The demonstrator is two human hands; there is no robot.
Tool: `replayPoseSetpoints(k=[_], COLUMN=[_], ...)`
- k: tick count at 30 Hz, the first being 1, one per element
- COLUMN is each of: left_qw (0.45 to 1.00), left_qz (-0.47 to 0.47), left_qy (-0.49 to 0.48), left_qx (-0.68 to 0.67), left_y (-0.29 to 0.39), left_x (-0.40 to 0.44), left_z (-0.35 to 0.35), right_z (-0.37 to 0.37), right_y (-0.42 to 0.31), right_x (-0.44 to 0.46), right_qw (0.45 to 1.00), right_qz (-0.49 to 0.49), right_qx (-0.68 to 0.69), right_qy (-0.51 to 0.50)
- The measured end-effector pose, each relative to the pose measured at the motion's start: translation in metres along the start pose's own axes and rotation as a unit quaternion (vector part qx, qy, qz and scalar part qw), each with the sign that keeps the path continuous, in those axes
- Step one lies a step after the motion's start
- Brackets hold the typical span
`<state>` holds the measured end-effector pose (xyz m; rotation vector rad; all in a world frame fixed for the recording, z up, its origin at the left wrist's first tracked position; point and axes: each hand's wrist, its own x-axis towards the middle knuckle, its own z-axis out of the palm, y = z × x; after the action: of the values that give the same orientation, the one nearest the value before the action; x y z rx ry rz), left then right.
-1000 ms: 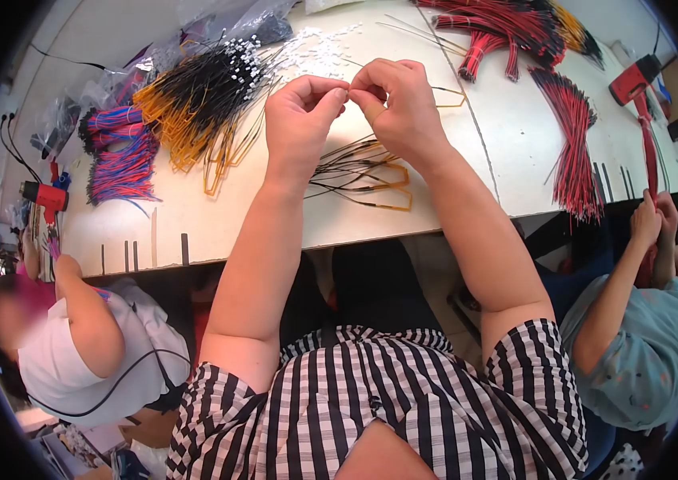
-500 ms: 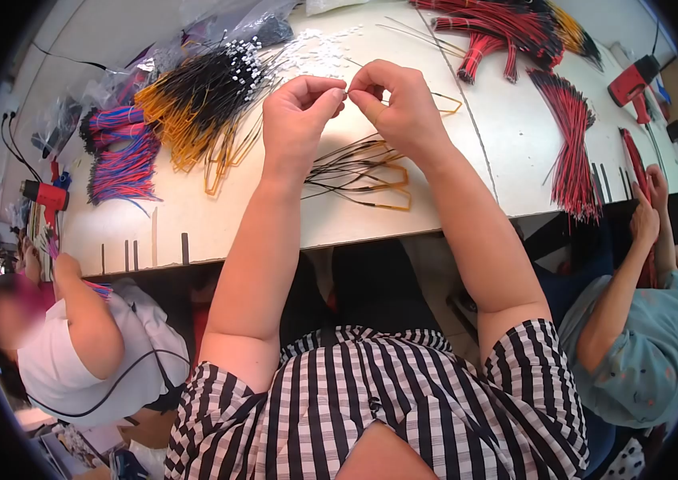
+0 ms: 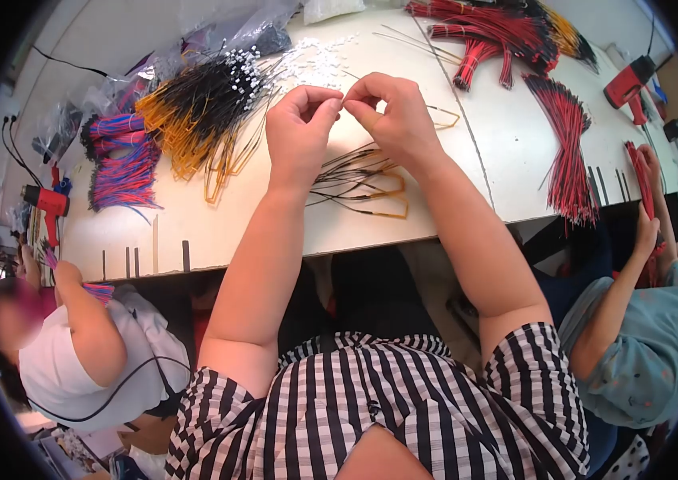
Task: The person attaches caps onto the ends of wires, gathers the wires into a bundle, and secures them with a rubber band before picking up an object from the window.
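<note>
My left hand (image 3: 300,136) and my right hand (image 3: 393,118) meet above the table, thumbs and forefingers pinched, fingertips nearly touching. From behind my right hand sticks out the bent yellow end of a black-and-yellow wire (image 3: 446,120), which this hand grips. Whatever my left fingertips pinch is too small and covered to make out. Below my hands lies a loose group of black-and-yellow wires (image 3: 363,186). Beyond my left hand are scattered small white connectors (image 3: 316,66). To the left is a big pile of black-and-yellow wires (image 3: 199,112), with white connectors on their far ends.
Blue-and-red wire bundles (image 3: 124,172) lie at the left, near a red heat gun (image 3: 49,200). Red-and-black bundles (image 3: 561,152) lie at the right, with another heat gun (image 3: 631,84). Co-workers sit on both sides; the right one's hands hold a red bundle (image 3: 640,178).
Both my hands have come slightly lower and nearer to me, still pinched together, and the wire's yellow end has moved down with my right hand. The right co-worker's hands have shifted along the red bundle.
</note>
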<state>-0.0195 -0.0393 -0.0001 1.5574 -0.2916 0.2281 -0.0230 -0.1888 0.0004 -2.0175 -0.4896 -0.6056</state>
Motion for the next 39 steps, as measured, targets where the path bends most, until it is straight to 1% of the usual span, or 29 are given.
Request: replayPoseSetpoints(k=[2, 4, 6, 10, 12, 13, 15, 16, 18, 21, 23, 25, 26, 28, 33, 35, 36, 38, 39], left_qw=[1.000, 0.999, 0.999, 0.999, 0.999, 0.998, 0.998, 0.998, 0.998, 0.998, 0.997, 0.997, 0.997, 0.996, 0.994, 0.993, 0.993, 0.994, 0.994], left_qz=[-0.010, -0.022, -0.025, -0.036, -0.045, -0.042, -0.040, -0.044, -0.048, -0.049, -0.070, -0.073, -0.078, -0.088, -0.101, -0.105, -0.106, -0.095, -0.094], left_qy=[-0.010, -0.024, -0.029, -0.031, -0.030, -0.039, -0.047, -0.044, -0.040, -0.042, -0.024, -0.015, -0.008, -0.001, 0.002, -0.011, -0.012, -0.022, -0.024], left_qx=[-0.017, 0.001, -0.004, 0.004, 0.007, 0.012, 0.019, 0.012, 0.005, 0.013, 0.001, -0.008, -0.018, -0.021, -0.037, -0.047, -0.047, -0.046, -0.047], left_y=[-0.002, -0.003, -0.003, -0.003, -0.003, -0.003, -0.003, -0.003, -0.003, -0.002, 0.001, -0.001, -0.002, -0.002, -0.002, 0.002, 0.001, -0.001, -0.001], left_x=[0.002, 0.001, 0.001, 0.001, 0.002, 0.001, 0.001, 0.001, 0.001, 0.001, 0.001, 0.003, 0.003, 0.003, 0.005, 0.004, 0.003, 0.004, 0.004], left_z=[-0.002, -0.003, -0.003, -0.001, -0.002, -0.002, -0.003, -0.002, -0.003, -0.003, -0.003, -0.004, -0.006, -0.006, -0.009, -0.008, -0.008, -0.008, -0.008], right_z=[-0.006, -0.013, -0.014, -0.016, -0.015, -0.017, -0.021, -0.021, -0.021, -0.019, -0.023, -0.027, -0.028, -0.030, -0.029, -0.027, -0.026, -0.024, -0.025], right_y=[-0.005, 0.006, 0.014, 0.019, 0.016, 0.014, 0.010, 0.008, 0.004, 0.004, 0.001, -0.001, -0.003, -0.010, -0.002, 0.002, 0.001, -0.002, -0.003], right_x=[0.003, 0.006, 0.008, 0.005, 0.003, 0.003, 0.006, 0.006, 0.004, 0.003, 0.003, 0.005, 0.005, 0.005, 0.006, 0.007, 0.006, 0.005, 0.005], right_qw=[0.994, 0.994, 0.995, 0.995, 0.983, 0.983, 0.983, 0.983, 0.985, 0.987, 0.988, 0.997, 0.997, 0.995, 0.991, 0.995, 0.995, 0.998, 0.998], right_qz=[0.015, -0.005, 0.024, 0.047, 0.105, 0.105, 0.177, 0.177, 0.171, 0.146, 0.136, -0.003, -0.002, -0.073, -0.081, -0.034, -0.034, -0.024, -0.023], right_qx=[0.090, 0.038, -0.022, -0.025, -0.114, -0.114, -0.005, -0.005, 0.025, 0.054, 0.066, 0.010, 0.013, -0.021, -0.031, -0.005, -0.006, 0.023, 0.022], right_qy=[0.062, 0.105, 0.090, 0.084, 0.099, 0.098, 0.045, 0.045, -0.024, -0.036, -0.042, -0.070, -0.073, -0.070, -0.099, -0.097, -0.097, -0.055, -0.054])
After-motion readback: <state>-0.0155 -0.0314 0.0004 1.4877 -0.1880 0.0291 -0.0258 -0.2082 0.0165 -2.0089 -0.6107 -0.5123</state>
